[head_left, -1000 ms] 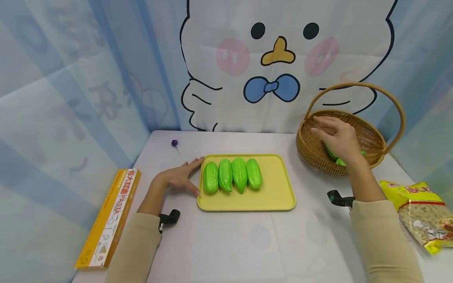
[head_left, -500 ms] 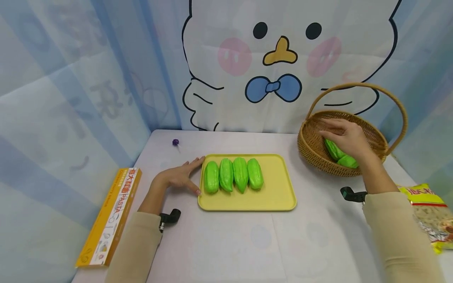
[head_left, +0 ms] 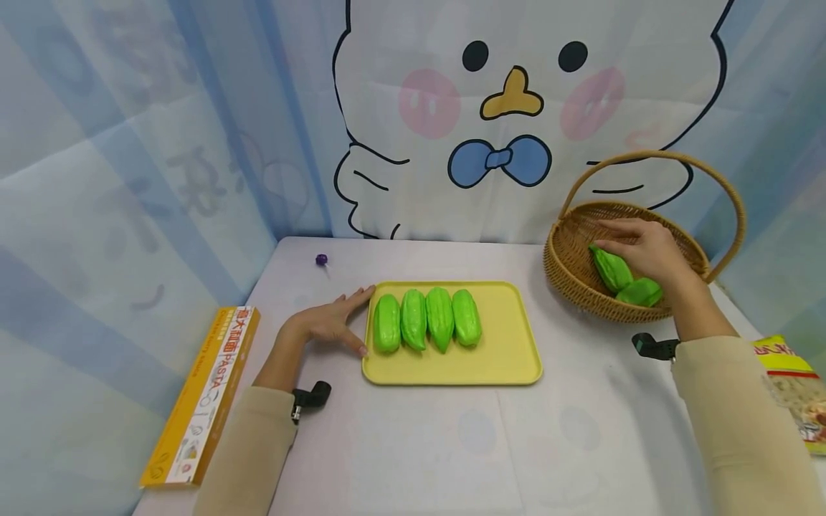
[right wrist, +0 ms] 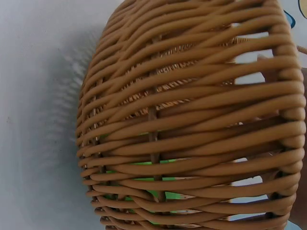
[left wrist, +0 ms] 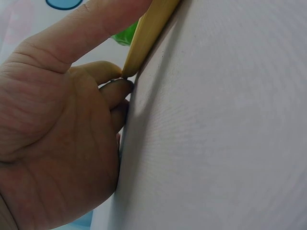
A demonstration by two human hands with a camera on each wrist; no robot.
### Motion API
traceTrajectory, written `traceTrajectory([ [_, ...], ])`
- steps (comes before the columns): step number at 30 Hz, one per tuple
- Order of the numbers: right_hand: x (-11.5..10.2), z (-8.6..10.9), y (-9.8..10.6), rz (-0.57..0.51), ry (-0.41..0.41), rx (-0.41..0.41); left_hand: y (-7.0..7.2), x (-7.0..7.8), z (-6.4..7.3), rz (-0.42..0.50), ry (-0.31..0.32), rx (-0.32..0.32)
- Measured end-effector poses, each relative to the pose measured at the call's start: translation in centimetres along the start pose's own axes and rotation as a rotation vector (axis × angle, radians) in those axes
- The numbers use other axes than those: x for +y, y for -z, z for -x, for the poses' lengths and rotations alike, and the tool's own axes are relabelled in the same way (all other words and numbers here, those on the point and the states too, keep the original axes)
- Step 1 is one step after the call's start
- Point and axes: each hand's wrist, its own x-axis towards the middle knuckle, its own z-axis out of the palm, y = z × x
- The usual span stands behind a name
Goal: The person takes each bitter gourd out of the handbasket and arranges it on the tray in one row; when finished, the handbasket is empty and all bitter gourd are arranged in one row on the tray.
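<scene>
My left hand (head_left: 329,326) rests with spread fingers at the left edge of a yellow tray (head_left: 503,358), its thumb and index fingertips touching the rim. Several bright green, ridged, gourd-like vegetables (head_left: 414,320) lie side by side on the tray. In the head view, my right hand (head_left: 648,249) reaches into a brown wicker basket (head_left: 574,287), fingers extended and thumb tip right at the upper end of a green vegetable (head_left: 611,269). Another green one (head_left: 639,292) lies below it. In the right wrist view, the basket wall (right wrist: 192,124) hides most of that hand.
A yellow pasta box (head_left: 200,394) lies at the table's left edge. A small purple lollipop (head_left: 321,259) is near the back left. At the right edge, a snack-like yellow bag (head_left: 790,387) is partly hidden by the right sleeve. The basket's handle (head_left: 729,193) arches above it.
My right hand has shifted right inside the basket, uncovering more of the green vegetables there. The right forearm has swung right over the bag. My left hand and the tray stay put.
</scene>
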Motion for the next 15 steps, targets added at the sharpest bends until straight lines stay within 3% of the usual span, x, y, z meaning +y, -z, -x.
traceTrajectory([
  [15,1.2,-0.7,0.2,0.032,-0.094,-0.058,0.1,0.0,0.1,0.012,0.007,-0.006],
])
